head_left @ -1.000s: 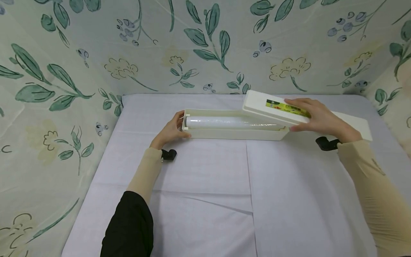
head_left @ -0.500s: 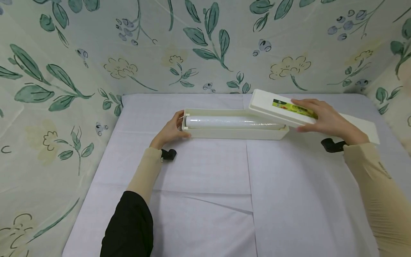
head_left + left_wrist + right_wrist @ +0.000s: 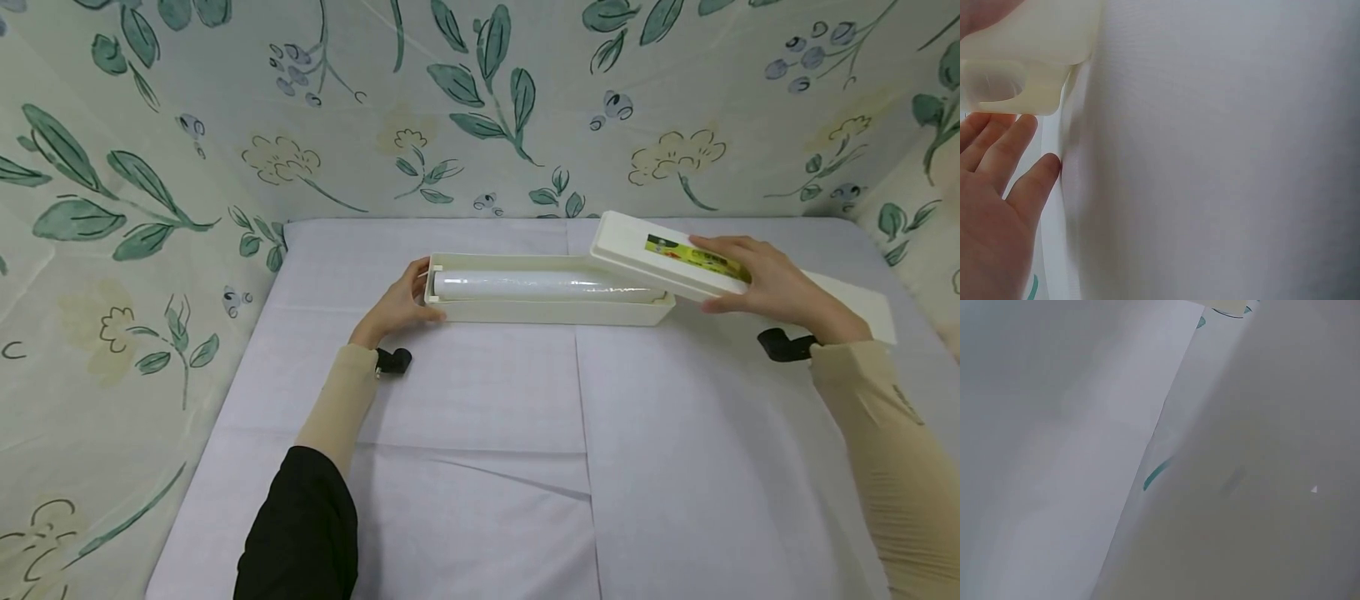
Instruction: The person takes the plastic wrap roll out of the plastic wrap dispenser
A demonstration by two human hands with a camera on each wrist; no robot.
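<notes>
**Holding a long white lid [image 3: 626, 246] aslant over the right end of a film box [image 3: 551, 313]**

The likeliest trouble is a snag. The lid's left end overlaps the box's rear right corner in the head view, and whether they touch there cannot be told. If that edge caught, it could drag the box sideways or knock the roll of clear film [image 3: 540, 286] lying inside. The left hand [image 3: 397, 307] steadies only the left end, so a tug on the right could swivel the box on the white-clothed bench [image 3: 472, 517]. The lid may also tip: the right hand [image 3: 780, 292] grips it around its middle, by the yellow-green label [image 3: 696, 257], and a good length juts past the wrist. A weak pinch there would probably let one end dip.

As for the fingers, the left thumb lies at the box's front corner with the others round the end wall, pinching it between them; the left wrist view shows the fingers slightly parted, their tips touching the wall's edge. The right thumb and fingers pinch the lid across its width. The right wrist view shows only blurred pale surfaces and none of that grip.

Against the frame from a second ago, the lid and right hand have shifted rightward, uncovering slightly more of the box's right end. The box, the roll and the left hand look unmoved.
</notes>
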